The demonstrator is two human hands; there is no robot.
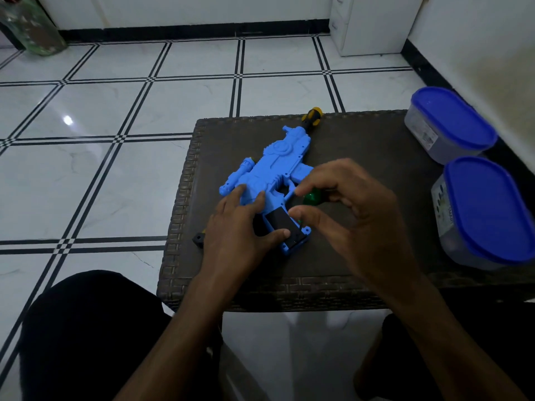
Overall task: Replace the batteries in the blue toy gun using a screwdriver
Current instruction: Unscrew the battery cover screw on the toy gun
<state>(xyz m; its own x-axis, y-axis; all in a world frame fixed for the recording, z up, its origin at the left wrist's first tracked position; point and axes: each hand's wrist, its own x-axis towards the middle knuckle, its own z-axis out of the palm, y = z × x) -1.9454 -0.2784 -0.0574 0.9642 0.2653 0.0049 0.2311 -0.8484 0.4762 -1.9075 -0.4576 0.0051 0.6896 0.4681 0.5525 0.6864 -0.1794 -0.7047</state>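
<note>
Blue toy gun (262, 172) lies flat, centre frame, on dark woven table (362, 175), muzzle toward upper right, grip toward lower centre. Left hand (240, 227) pressed on gun body, fingers spread, thumb against black battery cover (282, 225) on grip. Right hand (350, 209) just right of grip, fingers curled round green-handled screwdriver (312, 197), tip at grip base. Second tool, yellow-black handle (312, 114), at table's far edge beyond muzzle. Two blue-lidded containers (463, 131) at right edge. Small black piece (199, 238) at table's left edge.
</note>
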